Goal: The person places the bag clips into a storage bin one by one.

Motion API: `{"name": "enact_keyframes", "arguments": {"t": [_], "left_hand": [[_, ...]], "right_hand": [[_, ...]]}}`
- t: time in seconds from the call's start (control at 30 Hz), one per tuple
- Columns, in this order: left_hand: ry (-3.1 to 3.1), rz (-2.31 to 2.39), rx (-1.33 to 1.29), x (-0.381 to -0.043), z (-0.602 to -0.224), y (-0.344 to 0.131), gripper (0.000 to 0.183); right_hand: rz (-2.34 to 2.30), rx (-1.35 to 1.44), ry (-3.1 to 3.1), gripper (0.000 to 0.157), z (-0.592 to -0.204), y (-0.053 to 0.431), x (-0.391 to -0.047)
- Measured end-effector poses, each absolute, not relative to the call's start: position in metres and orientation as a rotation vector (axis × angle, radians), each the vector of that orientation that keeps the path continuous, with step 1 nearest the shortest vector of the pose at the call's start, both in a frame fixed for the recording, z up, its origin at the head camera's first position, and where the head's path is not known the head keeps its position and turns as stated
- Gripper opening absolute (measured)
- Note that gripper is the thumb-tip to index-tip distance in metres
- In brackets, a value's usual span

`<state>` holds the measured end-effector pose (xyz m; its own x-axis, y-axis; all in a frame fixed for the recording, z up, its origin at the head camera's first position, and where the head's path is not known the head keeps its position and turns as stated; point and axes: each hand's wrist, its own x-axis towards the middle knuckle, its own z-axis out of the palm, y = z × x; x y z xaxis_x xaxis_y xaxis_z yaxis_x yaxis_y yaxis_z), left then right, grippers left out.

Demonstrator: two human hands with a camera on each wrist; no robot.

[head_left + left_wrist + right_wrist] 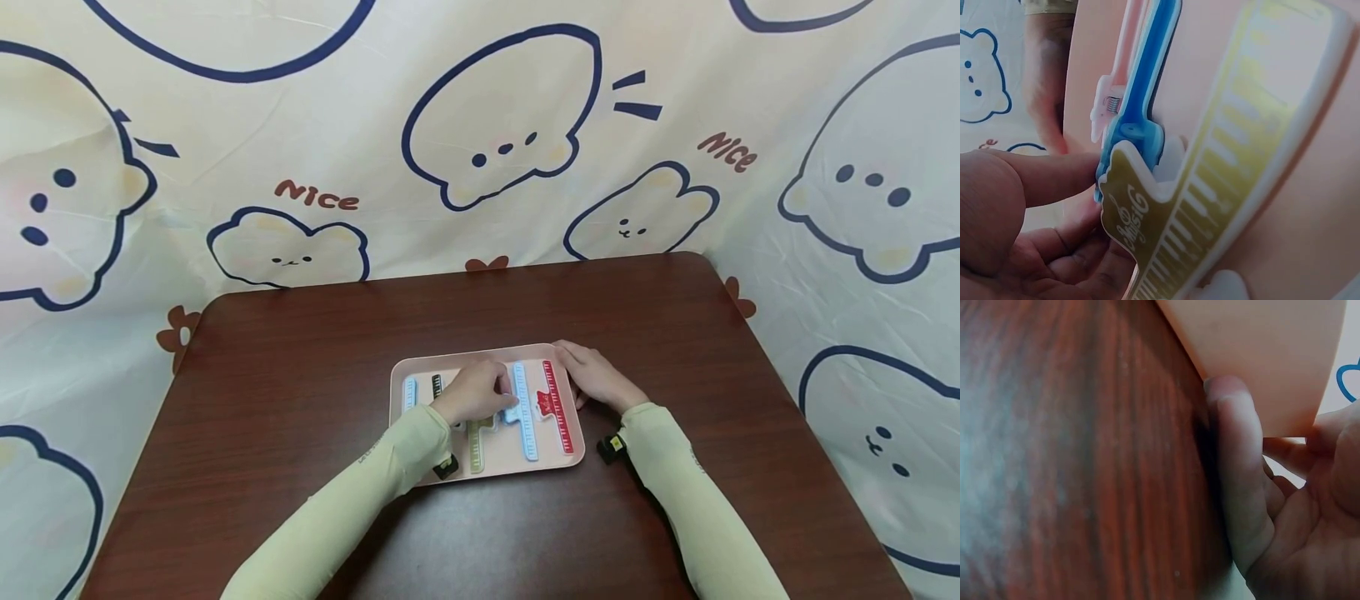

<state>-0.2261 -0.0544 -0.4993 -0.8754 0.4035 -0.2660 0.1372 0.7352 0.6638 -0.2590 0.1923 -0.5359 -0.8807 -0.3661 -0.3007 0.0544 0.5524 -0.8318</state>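
A pink tray [450,360] holds several long music page clips with piano-key patterns. My left hand [476,393] reaches over its middle. In the left wrist view, the thumb and fingers pinch the tab of a blue clip [1147,75], whose long bar is tilted up on edge. A gold clip [1204,206] marked "Music" stands close in front of it. To the right lies a red clip [557,408] with a jagged tab. My right hand [596,375] grips the tray's upper right corner, thumb and fingers on either side of the rim in the right wrist view.
At the tray's left side are a light blue clip [409,393] and a black clip [437,385], partly behind the left hand. The tray rests on a dark brown table [315,350]. A patterned cloth [495,225] hangs behind and at both sides.
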Motion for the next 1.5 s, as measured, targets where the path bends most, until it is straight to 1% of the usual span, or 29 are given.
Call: {"name": "enact_keyframes", "arguments": {"t": [0.27,0.5,1.5], "left_hand": [[2.540,0.920,0.395,-0.2267,-0.5003,-0.0542,0.022],[2.530,0.908,0.437,-0.2267,-0.5009,-0.0525,0.024],[2.544,0.920,0.440,-0.2247,-0.4992,-0.0557,0.018]], "right_hand": [[-1.270,-0.225,2.347,0.047,-0.5355,0.1919,-0.2580],[-1.276,-0.221,2.350,0.046,-0.5358,0.1914,-0.2566],[-1.292,-0.226,2.341,0.047,-0.5369,0.1913,-0.2578]]}}
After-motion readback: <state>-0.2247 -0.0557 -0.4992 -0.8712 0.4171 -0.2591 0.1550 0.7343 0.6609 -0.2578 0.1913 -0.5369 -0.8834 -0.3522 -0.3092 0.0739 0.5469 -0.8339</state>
